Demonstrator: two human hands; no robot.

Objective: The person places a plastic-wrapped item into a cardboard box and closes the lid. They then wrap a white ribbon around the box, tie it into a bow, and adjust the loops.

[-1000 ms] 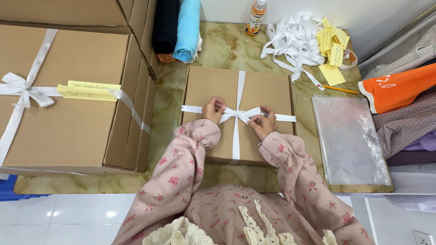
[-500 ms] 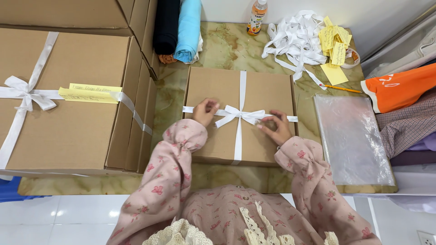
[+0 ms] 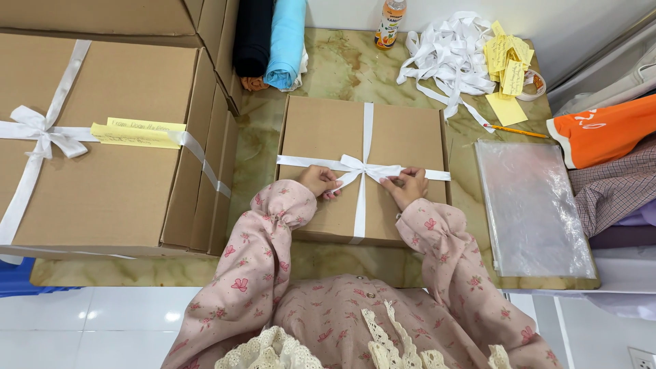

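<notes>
Leftmost, a large stack of cardboard boxes point(image 3: 102, 143) tied with white ribbon fills the table's left side, its far-left and top edges cut off by the frame; a yellow note point(image 3: 140, 132) lies tucked under its ribbon. A narrow strip of bare marble table point(image 3: 253, 147) separates this stack from the small cardboard box point(image 3: 362, 171), which sits at the table's centre near the front edge, crossed by a white ribbon point(image 3: 362, 123) tied in a bow point(image 3: 359, 167). The left hand point(image 3: 319, 181) rests on the box top just left of the bow, fingers curled and pinching one ribbon loop; the right hand point(image 3: 408, 184) mirrors it just right of the bow, fingers bent and pinching the other. Both wrists are covered by pink floral sleeves, which hide the box's front edge. Behind the box, open marble runs to rolled dark and blue cloth point(image 3: 273, 41) and a bottle point(image 3: 389, 24), its top cut off. Further right lie a heap of loose ribbon point(image 3: 447, 58), yellow slips point(image 3: 509, 65), a pencil point(image 3: 516, 130) and a clear plastic bag point(image 3: 533, 205) reaching the front edge. Folded clothes point(image 3: 608, 137) at far right are partly cropped.
</notes>
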